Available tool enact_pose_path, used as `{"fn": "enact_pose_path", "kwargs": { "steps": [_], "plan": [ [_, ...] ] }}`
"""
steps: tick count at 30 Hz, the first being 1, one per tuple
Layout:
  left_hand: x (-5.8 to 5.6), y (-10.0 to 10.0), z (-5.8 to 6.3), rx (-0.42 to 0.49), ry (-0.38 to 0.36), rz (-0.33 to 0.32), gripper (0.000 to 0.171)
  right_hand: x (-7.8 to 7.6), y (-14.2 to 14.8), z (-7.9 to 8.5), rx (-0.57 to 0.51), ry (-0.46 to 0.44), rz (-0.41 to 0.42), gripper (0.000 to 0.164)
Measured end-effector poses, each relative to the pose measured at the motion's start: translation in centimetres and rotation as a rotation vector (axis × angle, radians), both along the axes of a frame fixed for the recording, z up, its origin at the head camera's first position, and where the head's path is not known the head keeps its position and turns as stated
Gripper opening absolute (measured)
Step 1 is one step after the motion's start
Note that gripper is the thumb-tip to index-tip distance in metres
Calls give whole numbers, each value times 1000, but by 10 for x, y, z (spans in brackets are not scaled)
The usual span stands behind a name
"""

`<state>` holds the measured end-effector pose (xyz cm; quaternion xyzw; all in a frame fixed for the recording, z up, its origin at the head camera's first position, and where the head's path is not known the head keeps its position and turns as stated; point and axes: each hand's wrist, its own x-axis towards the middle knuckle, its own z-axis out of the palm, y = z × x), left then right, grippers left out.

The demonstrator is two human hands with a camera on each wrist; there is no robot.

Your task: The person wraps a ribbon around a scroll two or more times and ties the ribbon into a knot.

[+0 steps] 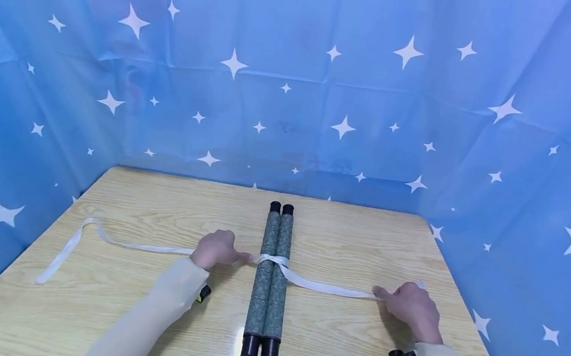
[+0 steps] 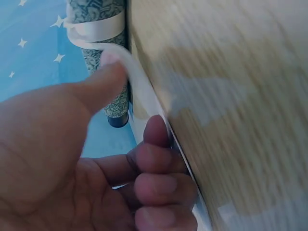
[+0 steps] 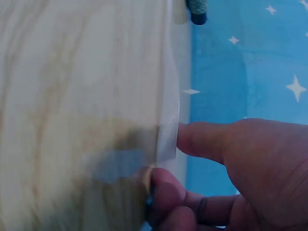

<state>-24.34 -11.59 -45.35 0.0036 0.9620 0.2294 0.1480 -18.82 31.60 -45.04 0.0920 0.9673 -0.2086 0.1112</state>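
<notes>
Two green patterned scrolls with dark end caps lie side by side, pointing away from me. A white ribbon is looped around their middle with a knot on top, and its tails run out to both sides. At the left tail, close to the knot, my left hand touches the ribbon with its thumb; thumb and fingertips stand apart in the left wrist view. Over the right tail, near its end, is my right hand. Its thumb touches the ribbon edge, with a gap to the curled fingers.
The scrolls rest on a light wood-grain table. The far part of the left ribbon tail bends toward me near the table's left edge. A blue curtain with white stars surrounds the back and sides.
</notes>
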Motion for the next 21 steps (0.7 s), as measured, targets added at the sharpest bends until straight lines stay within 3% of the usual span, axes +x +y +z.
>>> {"fn": "enact_pose_path", "kwargs": {
  "steps": [6,10,14,21],
  "plan": [
    [-1,6,-2,-33,52,-91,56,-1,-2,-3,-4,44,21,47],
    [0,2,-4,61,61,-157,59,-2,-5,-4,-23,87,40,41],
    [-1,-3,-5,172,53,-269,48,-1,-6,-5,-39,99,45,36],
    [-4,-9,9,295,31,-474,34,-2,-4,-7,-98,136,27,28]
  ]
}}
